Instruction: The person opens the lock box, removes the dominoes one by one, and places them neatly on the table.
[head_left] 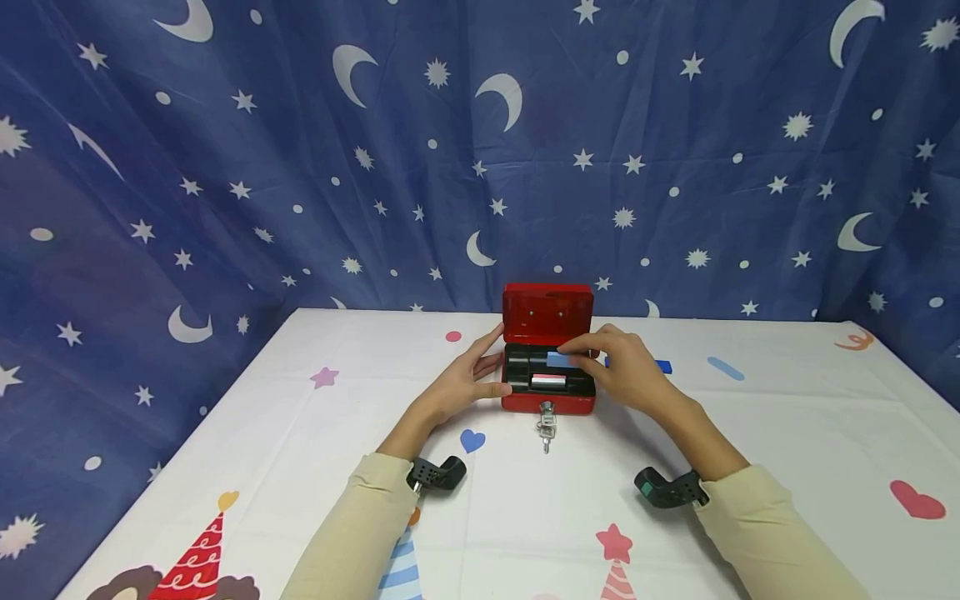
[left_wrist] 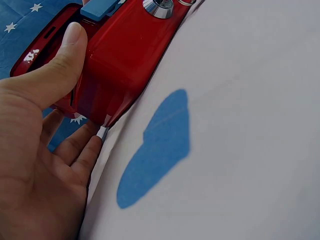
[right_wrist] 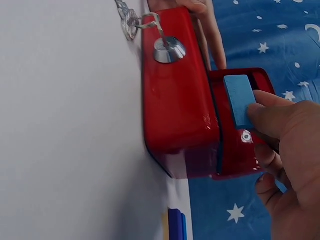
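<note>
A small red cash box stands on the table with its lid raised. Inside is a black tray with compartments, one of which holds a small pink-and-white piece. My left hand holds the box's left end, thumb at the near rim and fingers along the side. Between thumb and fingertips, my right hand pinches a light blue block over the tray's back part. Keys hang from the silver lock on the box's front.
Partly behind my right hand, a flat blue piece lies on the table right of the box. The white tablecloth carries printed hearts, stars and party hats. A dark blue curtain with moons and stars hangs behind the table.
</note>
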